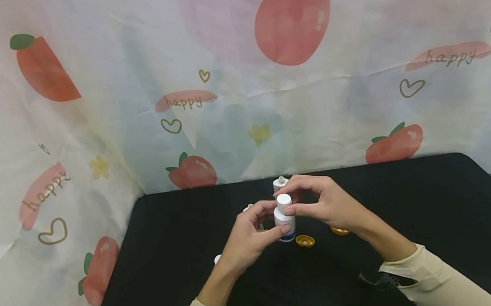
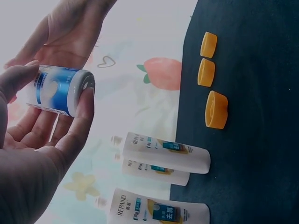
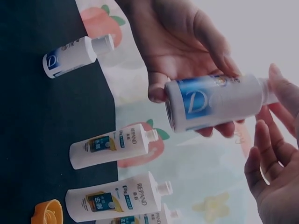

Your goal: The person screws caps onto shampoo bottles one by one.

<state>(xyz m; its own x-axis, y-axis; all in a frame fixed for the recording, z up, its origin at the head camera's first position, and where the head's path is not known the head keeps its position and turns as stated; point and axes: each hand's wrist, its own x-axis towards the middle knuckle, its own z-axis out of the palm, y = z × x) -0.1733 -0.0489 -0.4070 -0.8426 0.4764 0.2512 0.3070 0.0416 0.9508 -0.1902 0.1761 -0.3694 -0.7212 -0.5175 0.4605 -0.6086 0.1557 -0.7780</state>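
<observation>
My left hand (image 1: pixel 253 230) grips a small white bottle (image 1: pixel 284 219) with a blue label around its body, raised over the black table. Thumb and fingers of my right hand (image 1: pixel 324 199) pinch its white cap (image 1: pixel 284 200) from the other side. The cap sits on the bottle's neck. Seen in the right wrist view, the bottle (image 3: pixel 215 102) lies between both hands, its blue base end toward the left hand. From the left wrist the blue label (image 2: pixel 60 91) shows between thumb and fingers.
Three white shampoo bottles (image 2: pixel 163 151) with bare nozzles stand on the black table (image 1: pixel 166 231). Near them lie three orange caps (image 2: pixel 216 109). A second white-and-blue bottle (image 3: pixel 70 56) with its cap on stands apart. A printed cloth (image 1: pixel 217 44) hangs behind the table.
</observation>
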